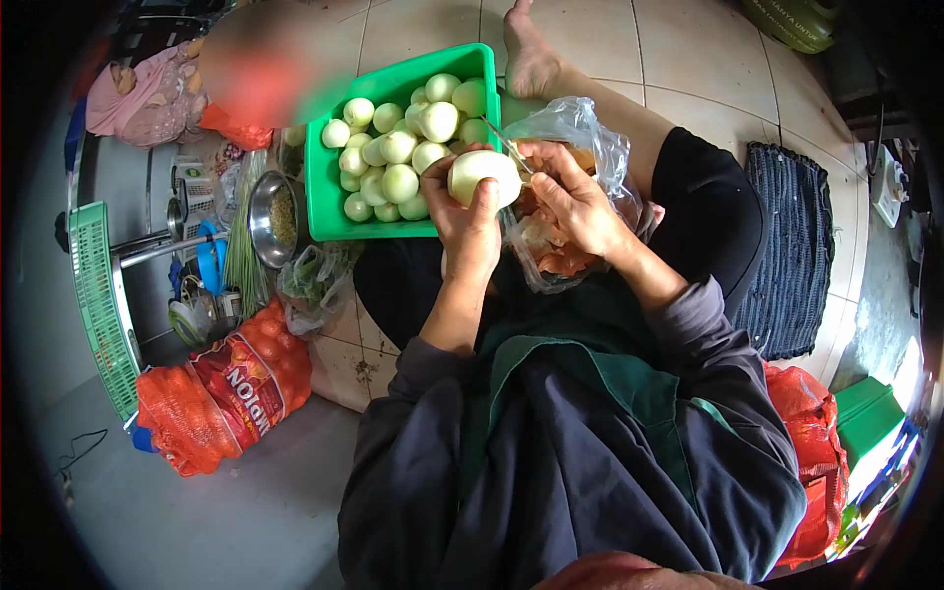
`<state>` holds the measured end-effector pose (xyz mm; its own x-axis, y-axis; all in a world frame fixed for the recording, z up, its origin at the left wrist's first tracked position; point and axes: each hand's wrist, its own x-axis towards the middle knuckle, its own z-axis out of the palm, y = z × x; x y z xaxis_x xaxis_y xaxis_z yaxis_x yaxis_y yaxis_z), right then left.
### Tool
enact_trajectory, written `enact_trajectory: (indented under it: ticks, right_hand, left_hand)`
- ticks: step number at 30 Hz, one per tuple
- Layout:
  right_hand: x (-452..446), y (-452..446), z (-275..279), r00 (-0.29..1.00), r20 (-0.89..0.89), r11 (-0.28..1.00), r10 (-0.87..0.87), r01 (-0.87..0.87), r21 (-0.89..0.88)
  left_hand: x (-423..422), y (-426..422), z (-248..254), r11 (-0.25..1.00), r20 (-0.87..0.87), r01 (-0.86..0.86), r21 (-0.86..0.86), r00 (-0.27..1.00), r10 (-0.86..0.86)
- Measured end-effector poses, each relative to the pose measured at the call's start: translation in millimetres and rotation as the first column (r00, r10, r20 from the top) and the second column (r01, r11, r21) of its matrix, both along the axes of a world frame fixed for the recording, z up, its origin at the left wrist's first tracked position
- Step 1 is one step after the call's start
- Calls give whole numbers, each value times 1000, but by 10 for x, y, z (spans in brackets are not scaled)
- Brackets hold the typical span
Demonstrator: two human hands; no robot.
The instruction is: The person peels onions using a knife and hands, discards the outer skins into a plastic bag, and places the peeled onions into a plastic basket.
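Note:
A pale peeled onion rests in my left hand, the fingers behind it and the thumb across its front. My right hand is closed on a small knife, whose blade points up and to the left beside the onion. Just beyond the left hand stands a green plastic tub with many peeled onions in it. Under my right hand lies a clear plastic bag filled with brown onion skins.
A red mesh sack of onions lies at the left. Near it are a metal bowl, a green plastic rack and bundled green stalks. A dark woven mat lies to the right, and a red bag sits behind it.

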<state>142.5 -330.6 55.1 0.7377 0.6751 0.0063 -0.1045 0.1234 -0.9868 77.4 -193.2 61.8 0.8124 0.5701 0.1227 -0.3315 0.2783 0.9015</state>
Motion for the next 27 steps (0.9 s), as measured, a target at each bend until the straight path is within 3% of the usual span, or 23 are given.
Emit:
enact_trajectory:
  ticks: [3, 5, 8, 11, 14, 18, 21, 24, 27]
  right_hand:
    - [16, -28, 6, 994, -111, 999, 20, -24, -34]
    - [42, -44, 58, 953, -296, 994, 63, -87, -70]
    - [30, -37, 69, 961, -272, 998, 48, -58, -28]
    - [23, -34, 86, 983, -182, 994, 23, -42, -98]
    - [-12, 56, -146, 996, -5, 996, -84, 84, 10]
    - [4, 27, -78, 998, -17, 998, -57, 57, -14]
    - [12, -19, -32, 998, 47, 997, -48, 50, -52]
    - [18, -24, 6, 994, 98, 998, -46, 51, -49]
    - [29, -53, 63, 984, 166, 996, -70, 78, -44]
  left_hand:
    - [9, -16, 41, 992, 16, 53, -114, 999, -51]
    - [12, 32, 13, 977, 27, 96, -188, 995, -93]
    - [-7, 126, -47, 945, -20, 111, -307, 992, -123]
    - [9, 169, -80, 886, -17, 116, -449, 990, -138]
    - [49, 112, 15, 816, -6, 103, -569, 992, -129]
    - [69, 36, 171, 755, 24, 141, -640, 986, -164]
    - [22, 198, 23, 650, 153, 337, -681, 934, -324]
    - [1, 176, 6, 840, -182, 213, -499, 922, -342]
    - [-50, 278, -10, 683, -125, 393, -616, 807, -578]
